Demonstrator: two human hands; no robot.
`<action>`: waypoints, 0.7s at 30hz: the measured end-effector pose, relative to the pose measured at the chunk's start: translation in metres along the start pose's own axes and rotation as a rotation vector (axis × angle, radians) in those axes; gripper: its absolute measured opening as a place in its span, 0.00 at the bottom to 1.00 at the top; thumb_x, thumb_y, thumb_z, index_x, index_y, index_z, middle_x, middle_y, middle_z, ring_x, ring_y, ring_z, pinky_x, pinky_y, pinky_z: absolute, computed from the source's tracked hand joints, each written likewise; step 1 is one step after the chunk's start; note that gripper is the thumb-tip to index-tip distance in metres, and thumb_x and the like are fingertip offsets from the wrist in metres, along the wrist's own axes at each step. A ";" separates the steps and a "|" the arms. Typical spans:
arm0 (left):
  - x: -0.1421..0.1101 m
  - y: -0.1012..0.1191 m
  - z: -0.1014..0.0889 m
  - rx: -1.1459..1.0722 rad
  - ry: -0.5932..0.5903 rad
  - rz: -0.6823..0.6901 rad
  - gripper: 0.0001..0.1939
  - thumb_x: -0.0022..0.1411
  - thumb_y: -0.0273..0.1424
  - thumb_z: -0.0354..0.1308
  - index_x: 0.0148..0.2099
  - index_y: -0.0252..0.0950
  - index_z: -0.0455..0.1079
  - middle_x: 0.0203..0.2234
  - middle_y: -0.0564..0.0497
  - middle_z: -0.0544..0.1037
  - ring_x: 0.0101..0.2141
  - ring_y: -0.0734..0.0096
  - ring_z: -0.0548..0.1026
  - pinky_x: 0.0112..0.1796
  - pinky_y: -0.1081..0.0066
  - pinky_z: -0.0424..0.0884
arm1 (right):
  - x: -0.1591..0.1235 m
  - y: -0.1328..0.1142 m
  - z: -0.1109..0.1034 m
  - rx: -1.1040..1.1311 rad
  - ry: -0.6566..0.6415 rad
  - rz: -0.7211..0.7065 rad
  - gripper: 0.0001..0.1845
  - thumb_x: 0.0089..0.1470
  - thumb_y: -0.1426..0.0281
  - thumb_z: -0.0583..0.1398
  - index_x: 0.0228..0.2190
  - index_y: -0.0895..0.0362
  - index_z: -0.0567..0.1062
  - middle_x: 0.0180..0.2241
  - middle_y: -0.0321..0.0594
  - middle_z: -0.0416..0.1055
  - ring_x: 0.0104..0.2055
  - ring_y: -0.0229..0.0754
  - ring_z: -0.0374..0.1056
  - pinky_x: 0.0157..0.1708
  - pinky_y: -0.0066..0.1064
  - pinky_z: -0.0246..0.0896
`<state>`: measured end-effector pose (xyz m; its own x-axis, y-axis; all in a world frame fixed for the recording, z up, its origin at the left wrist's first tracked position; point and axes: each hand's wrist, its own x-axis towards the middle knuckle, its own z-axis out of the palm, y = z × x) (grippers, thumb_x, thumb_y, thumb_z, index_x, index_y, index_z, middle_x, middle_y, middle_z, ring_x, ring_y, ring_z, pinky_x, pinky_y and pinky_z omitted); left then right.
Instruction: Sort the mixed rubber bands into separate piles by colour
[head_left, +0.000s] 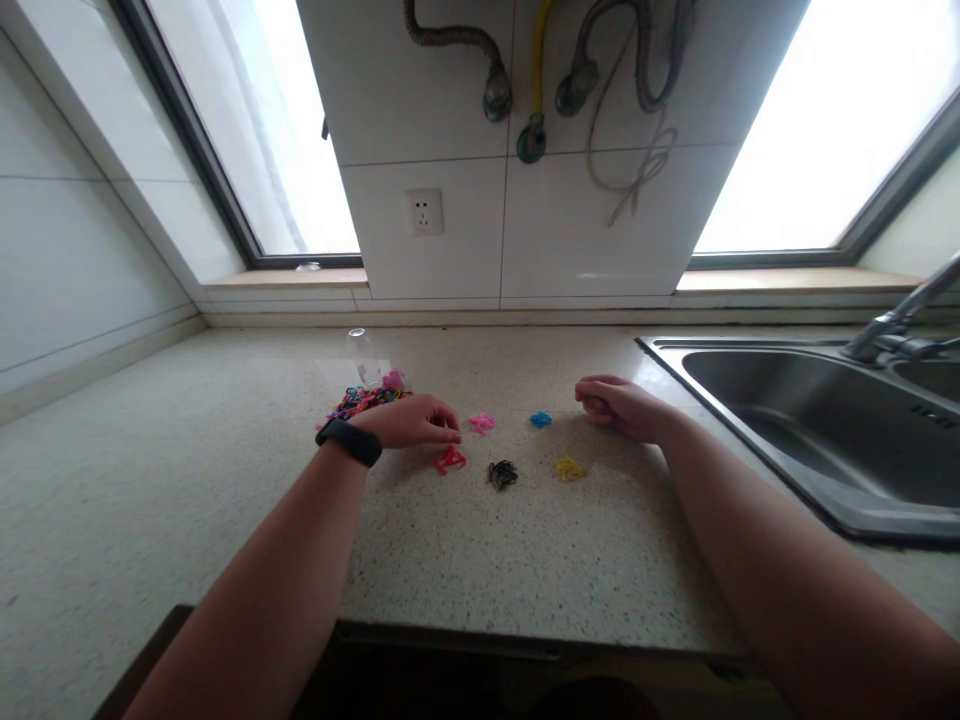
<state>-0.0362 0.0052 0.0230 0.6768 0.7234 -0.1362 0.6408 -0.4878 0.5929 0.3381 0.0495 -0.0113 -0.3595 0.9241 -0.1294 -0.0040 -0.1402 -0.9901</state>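
Observation:
My left hand, with a dark band on its wrist, is just above a small heap of red rubber bands. Its fingertips are pressed together, and whatever they pinch is too small to make out. A mixed heap of colourful rubber bands lies behind that wrist, partly covered by it. My right hand rests on the counter with its fingers curled closed, their inside hidden. Between the hands are separate little heaps: pink bands, blue bands, black bands and yellow bands.
Behind the mixed heap is a clear plastic container beside a pink object. A steel sink with a tap is set into the speckled counter on the right. Pipes and a socket are on the tiled wall.

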 end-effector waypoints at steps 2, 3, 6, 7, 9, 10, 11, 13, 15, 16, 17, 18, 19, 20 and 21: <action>0.000 0.000 0.000 0.019 0.033 0.013 0.19 0.62 0.44 0.56 0.40 0.34 0.78 0.30 0.50 0.79 0.31 0.71 0.71 0.33 0.73 0.62 | 0.000 0.000 0.000 0.000 0.001 0.001 0.15 0.49 0.61 0.67 0.26 0.57 0.70 0.19 0.29 0.53 0.20 0.30 0.45 0.17 0.26 0.41; 0.000 0.000 0.000 0.023 0.043 0.017 0.19 0.63 0.45 0.56 0.40 0.34 0.78 0.29 0.50 0.78 0.31 0.71 0.71 0.33 0.73 0.62 | -0.001 -0.001 0.000 0.000 0.001 0.001 0.15 0.49 0.61 0.67 0.26 0.57 0.70 0.19 0.29 0.53 0.20 0.30 0.45 0.17 0.27 0.41; 0.000 0.002 0.000 0.010 0.021 0.017 0.19 0.62 0.44 0.56 0.40 0.34 0.78 0.29 0.50 0.78 0.31 0.71 0.71 0.33 0.73 0.61 | -0.001 -0.002 0.001 -0.011 0.004 0.005 0.15 0.49 0.61 0.67 0.26 0.56 0.69 0.19 0.29 0.53 0.20 0.30 0.45 0.17 0.27 0.41; -0.001 0.003 0.001 -0.003 -0.001 0.009 0.18 0.62 0.44 0.57 0.41 0.35 0.78 0.29 0.51 0.77 0.30 0.72 0.71 0.33 0.73 0.61 | -0.002 -0.002 0.002 -0.018 0.007 0.008 0.15 0.49 0.60 0.67 0.26 0.56 0.69 0.19 0.29 0.53 0.19 0.30 0.44 0.17 0.27 0.41; -0.003 0.006 0.000 -0.041 -0.052 -0.018 0.18 0.59 0.45 0.60 0.42 0.36 0.78 0.27 0.52 0.75 0.29 0.72 0.69 0.31 0.73 0.60 | -0.002 -0.004 0.003 -0.029 0.014 0.014 0.16 0.48 0.60 0.67 0.26 0.56 0.69 0.19 0.29 0.53 0.19 0.31 0.44 0.17 0.28 0.41; -0.004 0.007 0.000 -0.060 -0.077 -0.034 0.19 0.56 0.45 0.63 0.44 0.37 0.77 0.25 0.54 0.73 0.28 0.73 0.68 0.30 0.74 0.59 | -0.003 -0.004 0.004 -0.032 0.019 0.015 0.16 0.48 0.60 0.67 0.26 0.56 0.69 0.19 0.29 0.54 0.19 0.31 0.44 0.17 0.28 0.41; -0.005 0.007 0.000 -0.071 -0.097 -0.048 0.21 0.53 0.45 0.66 0.45 0.38 0.77 0.24 0.55 0.71 0.27 0.74 0.67 0.29 0.74 0.58 | -0.003 -0.004 0.004 -0.031 0.020 0.015 0.16 0.47 0.60 0.67 0.26 0.56 0.69 0.19 0.29 0.54 0.19 0.31 0.45 0.17 0.28 0.41; -0.007 0.006 -0.001 -0.072 -0.119 -0.061 0.26 0.46 0.44 0.70 0.47 0.39 0.76 0.24 0.57 0.68 0.27 0.74 0.65 0.29 0.74 0.57 | -0.003 -0.004 0.004 -0.023 0.018 0.014 0.16 0.47 0.61 0.68 0.26 0.56 0.68 0.19 0.29 0.54 0.19 0.30 0.45 0.17 0.27 0.41; -0.008 0.005 -0.001 -0.058 -0.123 -0.059 0.28 0.43 0.43 0.72 0.48 0.41 0.75 0.25 0.57 0.67 0.27 0.74 0.65 0.30 0.74 0.58 | -0.002 -0.004 0.004 -0.012 0.011 0.015 0.15 0.48 0.61 0.67 0.26 0.56 0.69 0.19 0.29 0.53 0.20 0.30 0.45 0.17 0.27 0.41; -0.008 0.004 -0.001 -0.053 -0.123 -0.056 0.28 0.43 0.42 0.72 0.48 0.41 0.75 0.25 0.57 0.67 0.28 0.74 0.65 0.30 0.74 0.58 | -0.002 -0.003 0.003 -0.008 0.007 0.014 0.15 0.48 0.61 0.67 0.26 0.56 0.69 0.19 0.29 0.53 0.20 0.30 0.45 0.17 0.27 0.41; -0.008 0.003 -0.001 -0.051 -0.127 -0.054 0.27 0.43 0.41 0.72 0.47 0.41 0.76 0.26 0.57 0.67 0.28 0.73 0.65 0.31 0.73 0.58 | -0.001 -0.003 0.003 -0.006 0.003 0.013 0.15 0.49 0.61 0.67 0.26 0.56 0.69 0.19 0.29 0.53 0.20 0.30 0.45 0.17 0.27 0.41; -0.008 0.002 -0.001 -0.051 -0.134 -0.054 0.25 0.45 0.41 0.72 0.46 0.41 0.76 0.26 0.57 0.68 0.28 0.73 0.65 0.31 0.73 0.59 | -0.001 -0.002 0.002 -0.006 0.001 0.011 0.15 0.49 0.61 0.67 0.26 0.56 0.69 0.19 0.29 0.53 0.20 0.30 0.45 0.17 0.27 0.41; -0.008 0.002 -0.001 -0.052 -0.141 -0.054 0.23 0.46 0.40 0.71 0.45 0.41 0.76 0.26 0.57 0.68 0.28 0.73 0.65 0.31 0.73 0.59 | -0.001 -0.002 0.001 -0.008 0.001 0.008 0.15 0.49 0.61 0.67 0.26 0.56 0.69 0.19 0.29 0.53 0.20 0.30 0.45 0.17 0.27 0.41; -0.007 0.002 -0.001 -0.054 -0.148 -0.055 0.21 0.48 0.40 0.70 0.44 0.40 0.76 0.26 0.56 0.69 0.28 0.73 0.66 0.31 0.73 0.60 | 0.000 -0.001 0.001 -0.011 0.004 0.004 0.15 0.49 0.61 0.67 0.26 0.56 0.69 0.20 0.29 0.53 0.20 0.30 0.45 0.17 0.27 0.42; -0.007 0.002 -0.001 -0.057 -0.152 -0.056 0.19 0.49 0.39 0.69 0.44 0.39 0.77 0.27 0.56 0.70 0.29 0.73 0.67 0.32 0.73 0.60 | 0.000 -0.001 0.000 -0.016 0.008 0.003 0.16 0.49 0.61 0.67 0.26 0.56 0.69 0.20 0.29 0.53 0.20 0.30 0.45 0.17 0.27 0.42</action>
<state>-0.0402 0.0000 0.0258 0.6901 0.6648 -0.2861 0.6604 -0.4167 0.6247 0.3378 0.0492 -0.0102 -0.3524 0.9264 -0.1324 0.0123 -0.1369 -0.9905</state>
